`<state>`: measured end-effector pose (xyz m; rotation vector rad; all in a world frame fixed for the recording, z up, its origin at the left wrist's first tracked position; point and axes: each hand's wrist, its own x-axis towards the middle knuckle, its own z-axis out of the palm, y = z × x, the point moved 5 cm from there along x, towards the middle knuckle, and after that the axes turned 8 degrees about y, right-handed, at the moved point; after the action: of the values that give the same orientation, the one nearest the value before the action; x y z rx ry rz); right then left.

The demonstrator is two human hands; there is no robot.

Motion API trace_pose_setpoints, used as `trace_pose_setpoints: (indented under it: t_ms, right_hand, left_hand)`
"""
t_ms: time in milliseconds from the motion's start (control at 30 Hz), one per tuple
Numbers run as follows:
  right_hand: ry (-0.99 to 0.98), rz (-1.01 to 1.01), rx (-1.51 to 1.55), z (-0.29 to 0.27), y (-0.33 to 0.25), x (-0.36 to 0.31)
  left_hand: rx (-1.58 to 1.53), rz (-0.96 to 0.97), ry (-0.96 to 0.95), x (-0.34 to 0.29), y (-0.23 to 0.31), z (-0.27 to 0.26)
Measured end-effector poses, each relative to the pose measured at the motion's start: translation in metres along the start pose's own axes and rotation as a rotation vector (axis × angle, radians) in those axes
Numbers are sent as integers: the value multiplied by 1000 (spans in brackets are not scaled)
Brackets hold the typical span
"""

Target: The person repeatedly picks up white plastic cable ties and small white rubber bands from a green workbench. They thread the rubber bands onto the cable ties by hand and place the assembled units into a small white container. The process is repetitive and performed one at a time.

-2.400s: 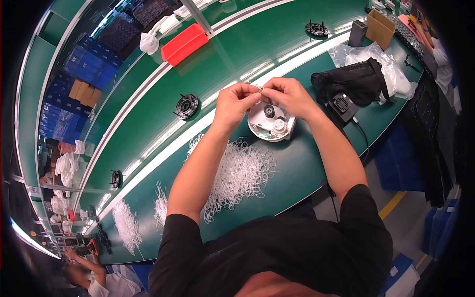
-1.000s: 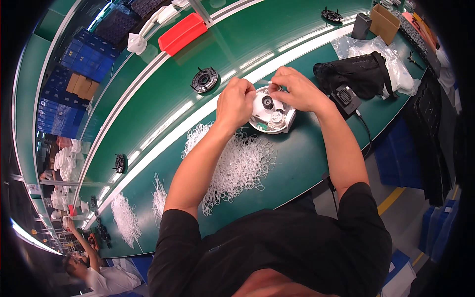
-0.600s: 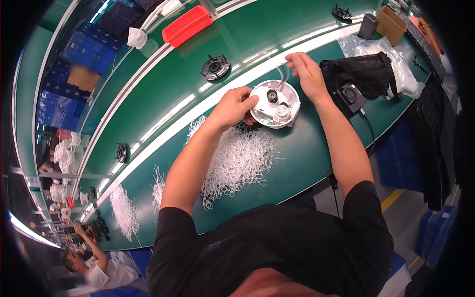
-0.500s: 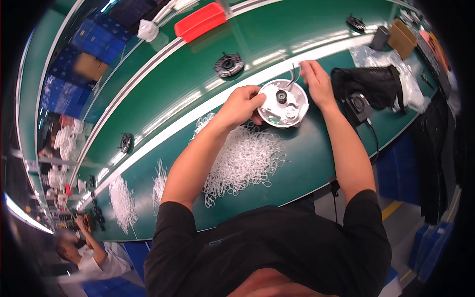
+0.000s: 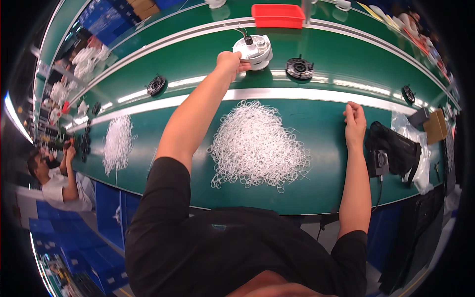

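Observation:
My left hand (image 5: pixel 231 64) reaches far forward and grips the edge of a white round plastic housing (image 5: pixel 261 48). A black knob-like hub and thin wires stick up from its upper side. The housing is over the green strip behind the bench, and I cannot tell if it rests there. To its right lies a black ring-shaped part (image 5: pixel 300 68) with small prongs. My right hand (image 5: pixel 355 119) is above the bench near the white rail, fingers loosely curved and holding nothing. Between my arms spreads a heap of white looped ties (image 5: pixel 260 146).
A red tray (image 5: pixel 278 16) stands behind the strip. More black ring parts (image 5: pixel 156 85) sit along it. To the right are a black mesh bag (image 5: pixel 396 148), a small black device (image 5: pixel 380 161) and a cardboard box (image 5: pixel 435 126). A co-worker (image 5: pixel 59 180) sits at the far left.
My left hand has carried the white housing forward and left, from above the bench to over the green strip. My right hand has come away from its wires to the right. The view has turned.

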<state>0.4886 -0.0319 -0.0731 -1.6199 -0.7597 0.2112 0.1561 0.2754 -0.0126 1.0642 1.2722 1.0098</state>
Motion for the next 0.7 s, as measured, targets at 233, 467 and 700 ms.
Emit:
trace_pose_setpoints:
  t_ms: [233, 467, 700]
  right_hand:
    - [-34, -65, 13, 1, 17, 9]
    - [-110, -65, 11, -10, 31, 12]
    - [-200, -85, -80, 0, 27, 6]
  left_hand:
    - [12, 33, 160, 14, -15, -72]
    - [791, 376, -67, -89, 18, -171]
    - [1122, 311, -8, -158, -22, -267]
